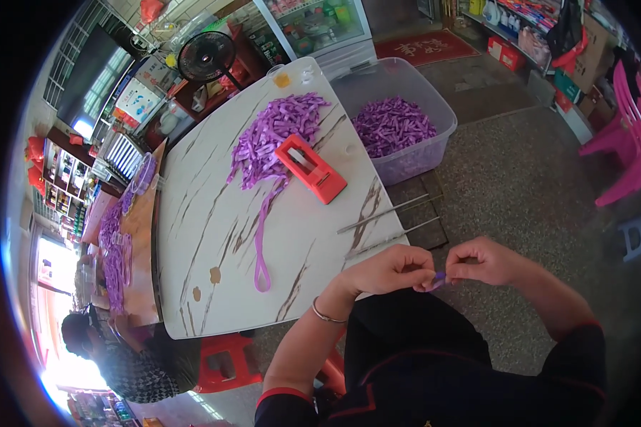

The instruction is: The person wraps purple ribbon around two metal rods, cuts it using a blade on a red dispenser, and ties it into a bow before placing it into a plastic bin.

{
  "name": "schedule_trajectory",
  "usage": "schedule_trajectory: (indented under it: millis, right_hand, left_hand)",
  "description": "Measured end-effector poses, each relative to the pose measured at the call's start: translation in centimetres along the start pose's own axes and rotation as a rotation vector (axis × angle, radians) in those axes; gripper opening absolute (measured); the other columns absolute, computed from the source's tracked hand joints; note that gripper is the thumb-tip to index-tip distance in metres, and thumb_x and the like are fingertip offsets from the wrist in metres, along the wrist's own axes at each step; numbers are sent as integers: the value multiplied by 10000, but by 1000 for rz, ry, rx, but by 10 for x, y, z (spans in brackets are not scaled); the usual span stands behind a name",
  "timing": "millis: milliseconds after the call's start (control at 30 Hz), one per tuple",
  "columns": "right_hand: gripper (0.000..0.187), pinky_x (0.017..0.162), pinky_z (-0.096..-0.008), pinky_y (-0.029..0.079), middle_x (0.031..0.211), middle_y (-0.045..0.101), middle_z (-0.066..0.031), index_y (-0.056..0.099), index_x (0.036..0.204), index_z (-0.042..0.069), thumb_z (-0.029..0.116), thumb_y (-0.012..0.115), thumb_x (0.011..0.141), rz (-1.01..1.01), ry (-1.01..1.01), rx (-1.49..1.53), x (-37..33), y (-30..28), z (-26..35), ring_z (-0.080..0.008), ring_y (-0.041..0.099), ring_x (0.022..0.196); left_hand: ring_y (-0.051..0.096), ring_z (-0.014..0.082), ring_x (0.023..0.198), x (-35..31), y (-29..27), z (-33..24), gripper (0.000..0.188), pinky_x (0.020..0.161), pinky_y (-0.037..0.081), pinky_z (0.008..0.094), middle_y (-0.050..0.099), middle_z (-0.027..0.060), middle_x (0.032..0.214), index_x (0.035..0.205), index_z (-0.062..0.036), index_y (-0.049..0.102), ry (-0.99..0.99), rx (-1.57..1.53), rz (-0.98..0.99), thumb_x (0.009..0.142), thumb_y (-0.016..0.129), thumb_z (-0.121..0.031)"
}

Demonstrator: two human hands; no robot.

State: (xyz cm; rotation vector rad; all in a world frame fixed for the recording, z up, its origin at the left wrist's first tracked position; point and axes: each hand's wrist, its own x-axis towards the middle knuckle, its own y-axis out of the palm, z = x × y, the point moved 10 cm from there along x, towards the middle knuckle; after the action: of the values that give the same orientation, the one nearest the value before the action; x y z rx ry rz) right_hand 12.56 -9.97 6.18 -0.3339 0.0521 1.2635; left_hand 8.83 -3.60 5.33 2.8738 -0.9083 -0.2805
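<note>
Just past the table's near right corner, my two hands meet over my lap. My left hand (400,270) and my right hand (483,261) each pinch a small piece of purple ribbon (439,280); most of it is hidden by the fingers. On the table, a heap of purple ribbon strips (272,135) lies toward the far side. One ribbon loop (262,274) trails from it toward me. A red tape dispenser (322,181) rests against the heap's right edge.
A clear plastic bin (443,117) full of folded purple pieces stands right of the marble-patterned table (214,299). Two thin metal rods (384,213) jut across the table's right edge. At lower left, another person (139,363) sits beside a wooden table (141,263) with more ribbon.
</note>
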Motion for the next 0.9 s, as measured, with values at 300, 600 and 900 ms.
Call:
schedule_trajectory:
  millis: [300, 600, 900]
  right_hand:
    - [156, 663, -219, 417, 753, 561, 14, 594, 796, 55, 188, 553, 866, 151, 283, 727, 6, 9, -78, -70, 519, 708]
    - [165, 649, -231, 386, 704, 527, 20, 575, 796, 61, 201, 538, 874, -529, 98, 405, 27, -88, -82, -70, 476, 661]
    - [150, 734, -228, 404, 782, 562, 18, 579, 855, 46, 179, 523, 896, -619, -131, 379, 83, -72, -107, -69, 512, 776]
  left_hand:
    - [545, 166, 760, 28, -10, 3, 125, 703, 430, 277, 563, 69, 792, 841, 3, 575, 85, 432, 61, 868, 530, -110]
    - [579, 166, 795, -12, -115, -25, 127, 726, 447, 270, 604, 83, 840, 923, -6, 608, 261, 749, -772, 820, 593, -79]
    - [517, 88, 658, -11, -150, 2, 109, 593, 415, 242, 577, 42, 771, 905, -5, 625, 207, 657, -989, 815, 605, -65]
